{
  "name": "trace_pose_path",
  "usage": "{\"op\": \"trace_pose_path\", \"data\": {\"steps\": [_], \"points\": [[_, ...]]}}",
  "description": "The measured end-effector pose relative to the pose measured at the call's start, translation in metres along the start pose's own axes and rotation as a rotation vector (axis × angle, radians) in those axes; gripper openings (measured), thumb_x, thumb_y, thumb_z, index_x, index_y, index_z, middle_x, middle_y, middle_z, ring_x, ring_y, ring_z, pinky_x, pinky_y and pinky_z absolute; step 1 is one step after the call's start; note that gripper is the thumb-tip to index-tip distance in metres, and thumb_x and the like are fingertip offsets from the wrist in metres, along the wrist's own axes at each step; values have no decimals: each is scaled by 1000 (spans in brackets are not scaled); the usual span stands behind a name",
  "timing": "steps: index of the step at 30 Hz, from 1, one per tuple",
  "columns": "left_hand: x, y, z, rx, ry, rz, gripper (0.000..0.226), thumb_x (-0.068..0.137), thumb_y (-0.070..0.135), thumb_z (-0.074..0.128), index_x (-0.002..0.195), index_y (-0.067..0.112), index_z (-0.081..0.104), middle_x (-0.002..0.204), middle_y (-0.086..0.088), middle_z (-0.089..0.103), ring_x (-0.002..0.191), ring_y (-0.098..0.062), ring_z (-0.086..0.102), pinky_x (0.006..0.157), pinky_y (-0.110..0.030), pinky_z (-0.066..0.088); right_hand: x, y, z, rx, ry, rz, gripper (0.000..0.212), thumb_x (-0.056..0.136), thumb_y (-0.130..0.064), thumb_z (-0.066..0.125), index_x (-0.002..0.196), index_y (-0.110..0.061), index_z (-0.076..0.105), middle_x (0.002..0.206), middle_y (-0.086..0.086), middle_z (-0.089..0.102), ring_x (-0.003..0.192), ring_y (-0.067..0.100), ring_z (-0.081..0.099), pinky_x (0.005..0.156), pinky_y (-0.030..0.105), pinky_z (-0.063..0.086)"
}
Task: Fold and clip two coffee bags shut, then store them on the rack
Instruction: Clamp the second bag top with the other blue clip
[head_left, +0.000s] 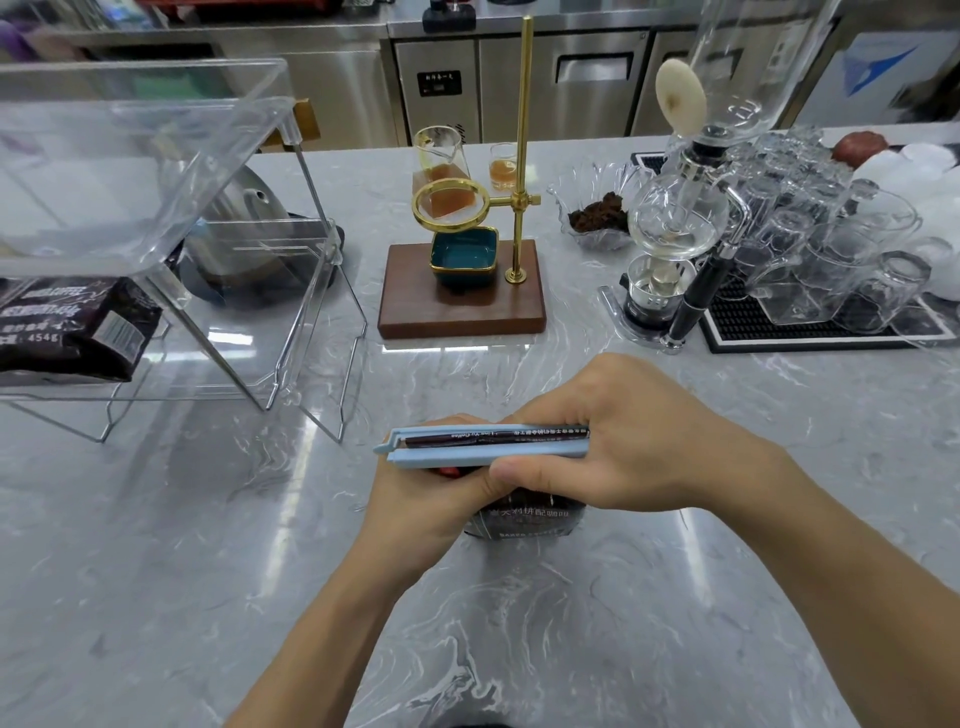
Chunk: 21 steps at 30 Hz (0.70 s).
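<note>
Both hands clamp a long pale-blue plastic clip (483, 447) over the folded top of a dark coffee bag (524, 519). The right hand (639, 441) pinches the clip's end; the left hand (415, 504) grips beneath, above the grey marble desk (208, 545)

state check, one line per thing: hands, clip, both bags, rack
left hand: grips the near coffee bag under the clip
right hand: pinches the clip's right end
blue clip: over the bag's folded top, left end not latched
near coffee bag: upright on the counter, top folded
second coffee bag: lying on the rack's lower shelf
clear rack: top shelf bare
</note>
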<state>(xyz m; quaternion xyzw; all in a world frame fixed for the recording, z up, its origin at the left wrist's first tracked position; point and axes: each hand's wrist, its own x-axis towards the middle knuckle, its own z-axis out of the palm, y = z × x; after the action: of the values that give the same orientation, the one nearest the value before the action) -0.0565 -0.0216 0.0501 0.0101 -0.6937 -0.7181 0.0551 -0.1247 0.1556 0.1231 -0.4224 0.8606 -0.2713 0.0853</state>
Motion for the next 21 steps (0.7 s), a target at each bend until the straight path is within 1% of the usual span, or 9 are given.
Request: {"op": "trace_pose_path", "data": {"steps": [2,5,8,9,11,13,16,18,21], "points": [[0,1,0,7,0,6,39,61,59,87,80,26,79,75,2,76,72,-7,70,63,-21,55,1,0,0,3,-2,-2,41,84,-62,52,94,-34,79,61,-7,71,57,11,58,49,26,45],[0,3,0,28,0,15,42,62,59,87,83,24,79,79,-8,76,75,-11,72,65,-27,58,0,3,-2,23,-7,5,38,84,-60,55,94,-33,79,60,-6,70,55,9,57,47,25,43],[0,4,-1,28,-29,7,27,66,38,91,85,28,73,72,8,74,69,-3,69,63,-18,55,-1,7,-6,80,-13,11,32,85,-54,60,88,-28,80,55,-4,66,52,13,55,45,24,40],[-1,3,-2,20,-34,8,27,66,32,89,86,30,71,73,11,73,69,-2,68,63,-17,54,-2,8,-7,99,-15,12,31,86,-51,62,86,-27,80,53,-4,64,51,14,53,44,24,38],[-4,1,-4,-42,-14,10,28,68,28,85,90,30,69,78,10,72,69,-5,65,62,-19,54,-4,11,-9,131,-19,18,30,86,-49,63,81,-24,79,49,-5,57,48,15,49,44,21,34],[-6,1,-5,-154,40,8,24,73,29,81,95,27,71,87,4,74,77,-15,67,65,-28,56,-6,14,-8,146,-24,27,36,86,-49,63,72,-18,74,48,-2,50,46,13,44,44,21,31],[-7,3,-4,-258,146,-4,20,78,37,77,96,28,77,97,-1,78,90,-27,69,76,-41,57,-8,21,-8,179,-17,59,44,87,-48,64,61,-13,64,49,3,47,44,10,39,45,19,28],[-7,4,-1,-251,181,-7,18,81,34,72,97,29,79,96,-2,80,91,-23,72,80,-40,60,-9,25,-9,212,-7,70,42,87,-47,65,57,-17,62,48,1,48,44,8,41,46,16,28],[-7,9,4,-235,208,-22,13,83,37,76,94,30,80,91,1,80,85,-15,74,73,-32,63,-11,27,-9,232,9,66,42,86,-50,64,56,-21,59,49,0,48,43,5,41,44,16,28]]}}
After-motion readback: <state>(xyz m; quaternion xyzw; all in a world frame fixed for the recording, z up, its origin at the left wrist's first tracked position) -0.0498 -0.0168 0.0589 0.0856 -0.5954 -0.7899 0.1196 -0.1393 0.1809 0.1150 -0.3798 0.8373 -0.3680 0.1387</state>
